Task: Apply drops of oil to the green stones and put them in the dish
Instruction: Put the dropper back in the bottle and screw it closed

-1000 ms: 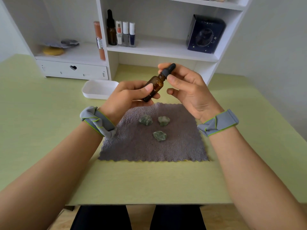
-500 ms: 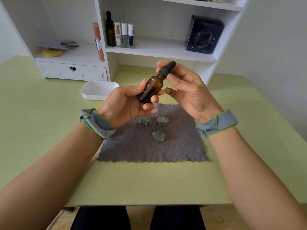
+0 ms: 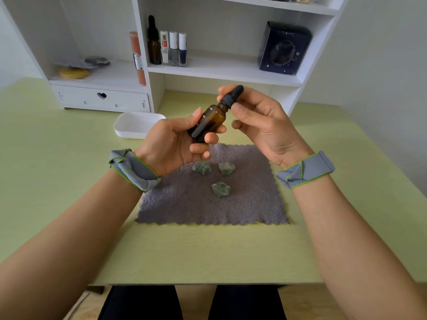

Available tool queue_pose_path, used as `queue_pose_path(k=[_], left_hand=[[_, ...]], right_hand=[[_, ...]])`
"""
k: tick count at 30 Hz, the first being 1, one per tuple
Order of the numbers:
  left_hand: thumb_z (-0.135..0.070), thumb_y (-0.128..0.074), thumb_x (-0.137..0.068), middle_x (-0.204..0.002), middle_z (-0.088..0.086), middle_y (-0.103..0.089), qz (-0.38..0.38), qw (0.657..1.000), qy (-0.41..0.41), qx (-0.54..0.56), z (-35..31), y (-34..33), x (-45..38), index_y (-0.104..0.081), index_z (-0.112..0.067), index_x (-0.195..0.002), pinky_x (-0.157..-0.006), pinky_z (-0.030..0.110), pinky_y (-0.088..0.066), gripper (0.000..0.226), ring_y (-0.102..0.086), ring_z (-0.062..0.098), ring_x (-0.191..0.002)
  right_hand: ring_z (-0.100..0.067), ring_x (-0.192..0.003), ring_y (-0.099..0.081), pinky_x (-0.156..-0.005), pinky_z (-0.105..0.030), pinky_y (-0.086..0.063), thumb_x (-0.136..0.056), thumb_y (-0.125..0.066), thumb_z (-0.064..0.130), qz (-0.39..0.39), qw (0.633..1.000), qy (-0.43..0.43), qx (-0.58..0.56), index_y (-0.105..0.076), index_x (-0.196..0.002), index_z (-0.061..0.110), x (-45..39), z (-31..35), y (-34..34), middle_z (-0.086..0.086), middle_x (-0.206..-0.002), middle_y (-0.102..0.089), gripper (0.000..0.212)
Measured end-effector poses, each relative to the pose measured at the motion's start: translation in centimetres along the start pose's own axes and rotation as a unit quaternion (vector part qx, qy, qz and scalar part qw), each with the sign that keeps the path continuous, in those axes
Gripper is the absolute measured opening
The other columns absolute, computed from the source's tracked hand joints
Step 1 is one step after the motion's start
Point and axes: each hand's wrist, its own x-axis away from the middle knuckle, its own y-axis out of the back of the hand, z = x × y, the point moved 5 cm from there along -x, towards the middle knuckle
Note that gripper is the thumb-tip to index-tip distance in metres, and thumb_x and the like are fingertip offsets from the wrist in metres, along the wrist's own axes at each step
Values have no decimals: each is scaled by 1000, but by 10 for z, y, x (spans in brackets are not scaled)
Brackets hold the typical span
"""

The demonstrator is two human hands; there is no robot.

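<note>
My left hand [image 3: 172,144] holds an amber dropper bottle [image 3: 209,122] tilted up to the right, above the far edge of a grey cloth [image 3: 208,204]. My right hand [image 3: 261,125] pinches the bottle's black dropper cap [image 3: 232,96] between thumb and fingers; the cap sits on the bottle neck. Three green stones lie on the cloth: one at the far left [image 3: 201,168], one at the far right [image 3: 226,168], one nearer me [image 3: 221,189]. A white dish [image 3: 136,124] stands on the table left of the cloth, behind my left hand.
A white shelf unit [image 3: 208,75] stands at the back of the green table [image 3: 57,169], holding a dark dropper bottle [image 3: 154,42], small nail-polish bottles [image 3: 173,49], an orange tube [image 3: 138,57] and a dark blue box [image 3: 284,48]. A drawer with a heart cutout [image 3: 101,97] sits at the left.
My left hand has turned palm-up and shifted its grip lower on the bottle, which now stands a little steeper. My right hand stays pinched on the cap.
</note>
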Motion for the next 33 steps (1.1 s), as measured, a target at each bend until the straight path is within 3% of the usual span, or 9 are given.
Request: queue_pose_path(k=[7,12,14,17,20,33], left_hand=[[-37,-34,-97,-74,1,-47,27,999,13,32,1,-5,1,-57,2,-108,-59,21,-41,46,-20,10,-54],[-35,-33,-98,-79,2,-51,-8,999,-34,-36,-4,-2,-1,-56,1,-114,-65,25,-48,46,-32,10,-54],[-32,-36,-99,-83,4,-56,-34,992,-66,-97,-7,-1,-1,-57,1,-116,-70,27,-52,43,-39,13,-58],[-27,-40,-99,-85,4,-62,-73,979,-95,-164,-11,0,1,-59,0,-118,-74,29,-55,38,-46,17,-62],[-25,-41,-99,-85,5,-63,-88,976,-100,-174,-12,0,1,-59,-1,-119,-75,29,-55,36,-47,18,-63],[-26,-42,-98,-84,4,-63,-105,972,-92,-191,-12,2,3,-58,2,-121,-72,27,-55,40,-44,19,-61]], right_hand=[[-7,-103,-55,-81,-27,-39,-101,-53,5,18,1000,-8,-10,-65,-125,18,1,2,0,5,-117,-69,30],[-11,-117,-60,-84,-26,-46,-101,-57,16,-16,1000,-4,17,-61,-134,19,0,8,0,-2,-129,-69,34],[-12,-114,-63,-79,-25,-50,-98,-62,26,-80,997,-7,8,-69,-125,19,-1,10,1,-4,-125,-72,29],[-11,-98,-65,-69,-24,-49,-89,-74,30,-192,981,-4,18,-77,-95,19,0,7,5,1,-100,-76,14],[-9,-91,-62,-67,-22,-47,-90,-75,24,-222,975,10,19,-77,-90,19,3,8,6,4,-92,-75,5],[-8,-102,-63,-71,-20,-47,-97,-66,26,-147,988,-2,43,-78,-105,22,2,10,2,4,-101,-75,15]])
